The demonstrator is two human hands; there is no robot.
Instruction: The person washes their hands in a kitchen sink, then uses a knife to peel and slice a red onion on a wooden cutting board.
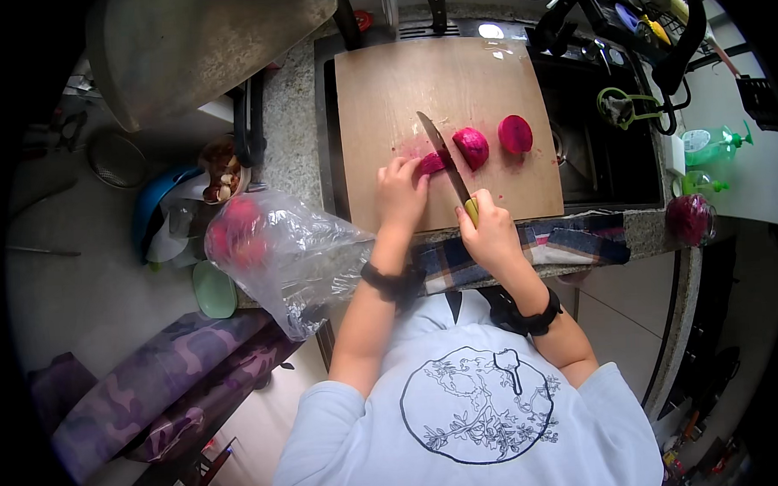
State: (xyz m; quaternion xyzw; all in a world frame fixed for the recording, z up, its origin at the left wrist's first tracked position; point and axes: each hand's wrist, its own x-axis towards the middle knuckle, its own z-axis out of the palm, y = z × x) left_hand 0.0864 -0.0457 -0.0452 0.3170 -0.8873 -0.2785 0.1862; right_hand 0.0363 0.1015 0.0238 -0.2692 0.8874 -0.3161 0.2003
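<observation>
My right hand (493, 236) grips the yellow-green handle of a kitchen knife (441, 148), whose blade slants away to the upper left over a large tan cutting board (371, 102). Under my left fingertips is a slice of magenta-fleshed fruit (432, 164), lying against the left side of the blade; my left hand (401, 192) steadies it on the board. Just right of the blade sits a larger magenta chunk (472, 147), cut face toward the knife. Farther right is another cut piece (515, 134). Magenta juice stains the board around the pieces.
The board lies across a dark sink (608, 164). On the left, a clear plastic bag (299, 246) holds round red produce, near a pale green dish (214, 289). A folded plaid cloth (575, 241) lines the counter edge. Pump bottles (713, 145) stand right.
</observation>
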